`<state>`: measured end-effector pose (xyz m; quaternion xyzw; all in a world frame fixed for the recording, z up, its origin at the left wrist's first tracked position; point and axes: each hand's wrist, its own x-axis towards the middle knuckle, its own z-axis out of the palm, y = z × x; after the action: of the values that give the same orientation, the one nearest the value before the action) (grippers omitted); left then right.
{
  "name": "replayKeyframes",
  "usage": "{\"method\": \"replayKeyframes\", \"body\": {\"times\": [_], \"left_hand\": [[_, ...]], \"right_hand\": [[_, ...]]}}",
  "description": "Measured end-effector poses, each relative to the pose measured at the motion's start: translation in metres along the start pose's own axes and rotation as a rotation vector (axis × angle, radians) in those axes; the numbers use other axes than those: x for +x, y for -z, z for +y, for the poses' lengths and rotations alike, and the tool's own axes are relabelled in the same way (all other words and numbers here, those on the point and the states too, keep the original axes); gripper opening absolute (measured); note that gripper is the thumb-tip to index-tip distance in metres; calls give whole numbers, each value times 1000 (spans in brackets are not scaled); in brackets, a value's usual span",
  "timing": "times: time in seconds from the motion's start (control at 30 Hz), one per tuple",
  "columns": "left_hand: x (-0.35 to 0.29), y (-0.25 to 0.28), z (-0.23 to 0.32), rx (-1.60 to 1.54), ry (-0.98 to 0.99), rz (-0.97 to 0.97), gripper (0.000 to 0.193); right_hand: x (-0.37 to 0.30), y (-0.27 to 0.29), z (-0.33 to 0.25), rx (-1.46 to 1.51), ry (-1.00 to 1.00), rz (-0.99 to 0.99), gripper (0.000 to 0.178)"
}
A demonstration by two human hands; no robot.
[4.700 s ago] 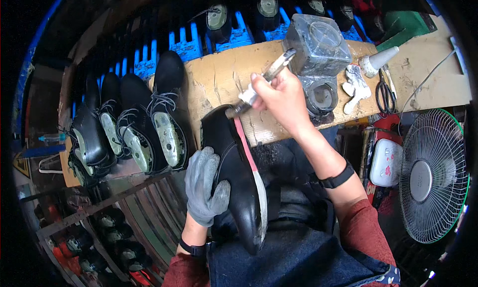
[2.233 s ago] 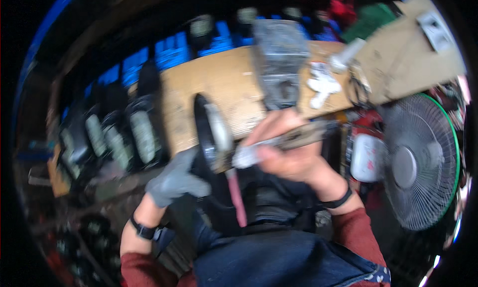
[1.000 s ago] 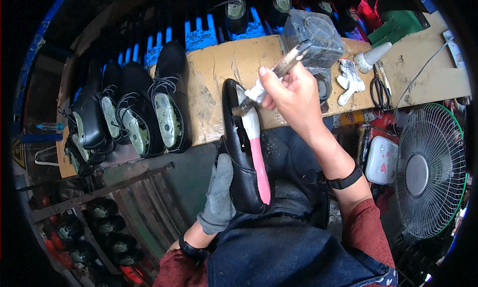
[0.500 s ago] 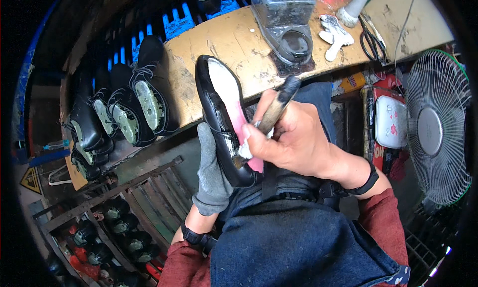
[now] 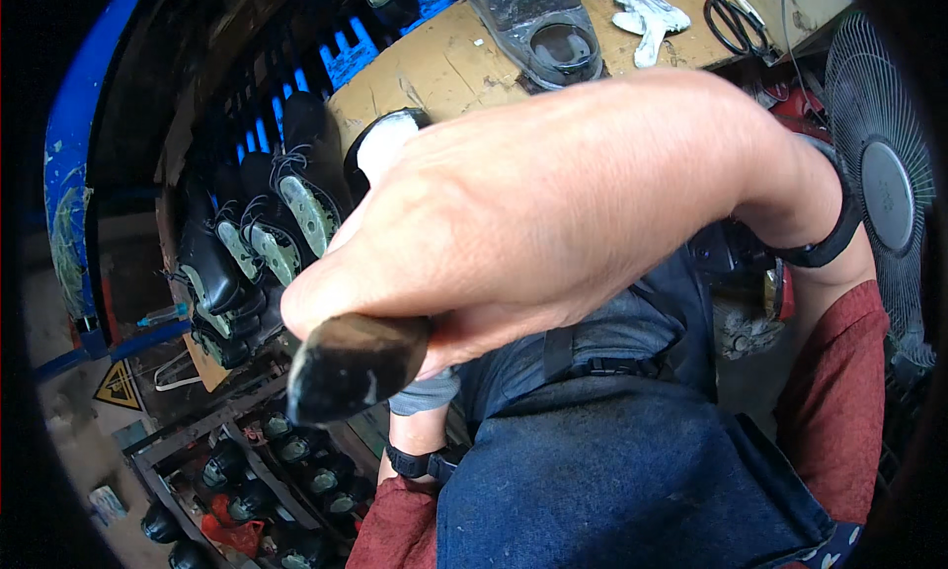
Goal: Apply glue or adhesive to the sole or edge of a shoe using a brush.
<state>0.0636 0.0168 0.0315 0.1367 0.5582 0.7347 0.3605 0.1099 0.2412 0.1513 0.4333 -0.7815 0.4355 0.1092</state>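
Note:
My bare right hand (image 5: 494, 223) fills the middle of the view, raised close in front of the work. Its fingers are closed round a brush (image 5: 360, 366), whose dark, worn handle end points up at me; the bristles are hidden. Behind this hand, only the toe of a black shoe (image 5: 387, 139) shows, its white sole face turned up. My left hand (image 5: 425, 393) wears a grey glove, and just its cuff is visible below the brush. It supports the shoe, as the earlier frame shows, though its fingers are now covered by my right hand.
Several black lace-up shoes (image 5: 296, 208) stand at the left on the wooden bench (image 5: 415, 70). A clear container (image 5: 563, 50), a white glove (image 5: 647, 16) and black scissors (image 5: 736, 21) lie further back. A fan (image 5: 889, 194) stands at the right. A rack (image 5: 158, 455) holds more shoes at lower left.
My right hand has lifted toward me and left with the brush, which has tipped over so its handle end faces me. It now hides most of the shoe and my left hand. The view has shifted.

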Motion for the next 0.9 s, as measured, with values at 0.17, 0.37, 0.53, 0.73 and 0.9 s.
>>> {"method": "replayKeyframes", "body": {"times": [0.17, 0.37, 0.53, 0.73, 0.9], "left_hand": [[-9, 10, 11, 458, -157, 32, 48], [-4, 11, 8, 853, -363, 133, 44], [11, 18, 6, 1002, -449, 245, 41], [24, 18, 8, 1123, -475, 292, 38], [16, 0, 15, 1402, -544, 184, 36]], "right_hand": [[2, -3, 14, 217, 88, 54, 13], [-8, 2, 19, 118, 150, 55, 10], [-12, 10, 28, 114, 158, 36, 8], [-21, 13, 45, 117, 155, 58, 8], [-22, 6, 69, 143, 154, 137, 8]]}}
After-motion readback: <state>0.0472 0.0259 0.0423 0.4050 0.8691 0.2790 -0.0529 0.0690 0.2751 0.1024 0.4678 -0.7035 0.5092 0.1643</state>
